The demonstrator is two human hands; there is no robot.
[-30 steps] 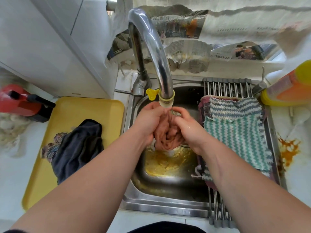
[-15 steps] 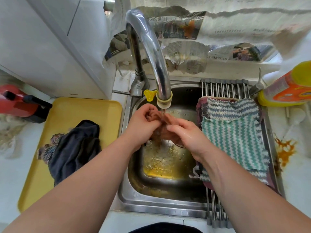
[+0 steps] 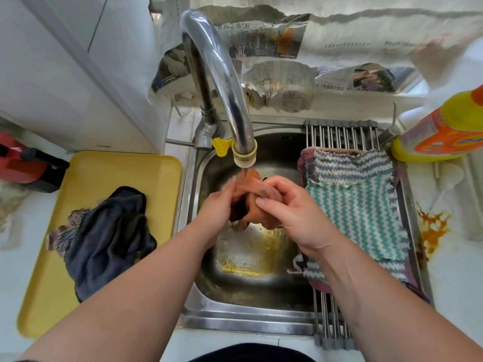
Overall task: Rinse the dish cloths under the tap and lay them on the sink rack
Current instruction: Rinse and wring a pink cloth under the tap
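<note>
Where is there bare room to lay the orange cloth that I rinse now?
For the orange cloth: on the sink rack bare bars show only at the far end behind the striped cloths and a short end nearest you; the middle is covered. The yellow tray is free behind and left of the dark cloths.

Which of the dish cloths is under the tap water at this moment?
The orange-brown cloth, which the left hand and the right hand grip below the tap. The striped cloths lie on the sink rack; the dark cloth sits on the yellow tray.
</note>
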